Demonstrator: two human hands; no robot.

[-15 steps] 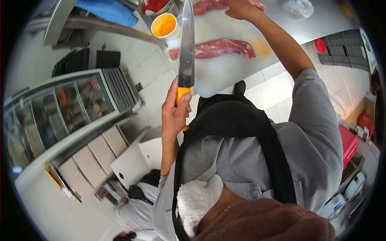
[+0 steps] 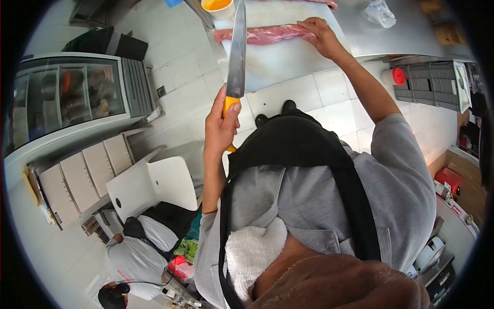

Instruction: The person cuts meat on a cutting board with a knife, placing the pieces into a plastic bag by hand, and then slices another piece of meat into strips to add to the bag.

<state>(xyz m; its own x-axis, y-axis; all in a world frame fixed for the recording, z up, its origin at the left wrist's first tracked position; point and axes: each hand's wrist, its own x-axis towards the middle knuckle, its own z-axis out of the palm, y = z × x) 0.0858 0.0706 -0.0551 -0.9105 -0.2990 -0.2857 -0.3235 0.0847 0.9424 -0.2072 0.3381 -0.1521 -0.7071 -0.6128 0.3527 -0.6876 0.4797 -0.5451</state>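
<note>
My left hand (image 2: 221,123) is wrapped round the yellow handle (image 2: 231,104) of a large knife, whose broad steel blade (image 2: 237,59) points up and away from me. The blade passes in front of the left part of a long pink piece of meat (image 2: 272,34), which lies across a white cutting board (image 2: 278,64). At the right end of this meat, my right hand (image 2: 320,37) grips it with bent fingers. Part of a second piece of meat (image 2: 329,3) shows at the top edge.
A white tub of orange stuff (image 2: 218,6) stands at the board's far left. Clear plastic (image 2: 381,13) lies on the steel table (image 2: 393,38). On the left are a glass-topped case (image 2: 67,98) and white chair (image 2: 172,181). Another person (image 2: 136,260) is at lower left.
My right hand has moved from the far piece of meat to the right end of the nearer one. The view has shifted, so the board sits higher. My left hand still holds the knife.
</note>
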